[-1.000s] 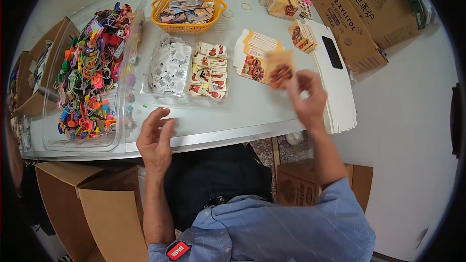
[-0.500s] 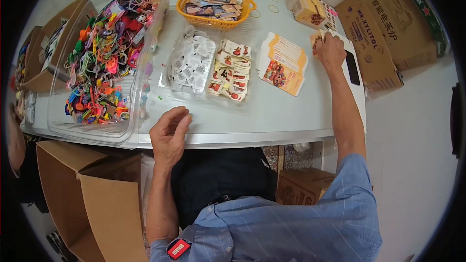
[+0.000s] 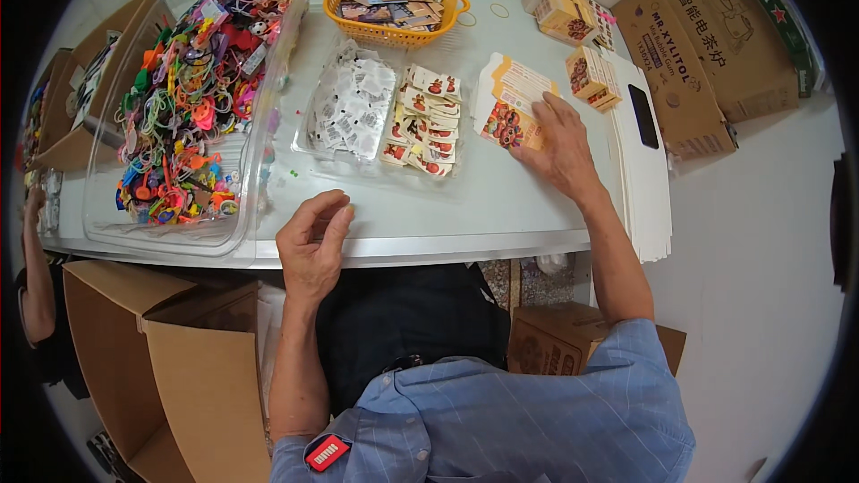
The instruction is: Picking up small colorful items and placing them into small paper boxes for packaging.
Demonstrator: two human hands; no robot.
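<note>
Flat carton (image 3: 513,109): right fingers (image 3: 553,123) now at edge.

- Noted at left on counter (image 3: 429,215): tub (image 3: 231,143) containing trinkets (image 3: 201,89).
- Found right of tub: packets (image 3: 353,107) in tray (image 3: 307,139); behind, basket (image 3: 385,33) holding cards (image 3: 394,11).
- Located right of tray: flat carton (image 3: 507,112), with right hand (image 3: 562,152) at its right edge.
- Recorded further right: carton block (image 3: 591,77), then phone (image 3: 642,116) on stacked sheets (image 3: 642,183).

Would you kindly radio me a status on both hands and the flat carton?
Right hand over flat carton, grip unclear. Left hand half curled at table edge, seemingly empty. Carton stack beyond right hand, not blocking it.
</note>
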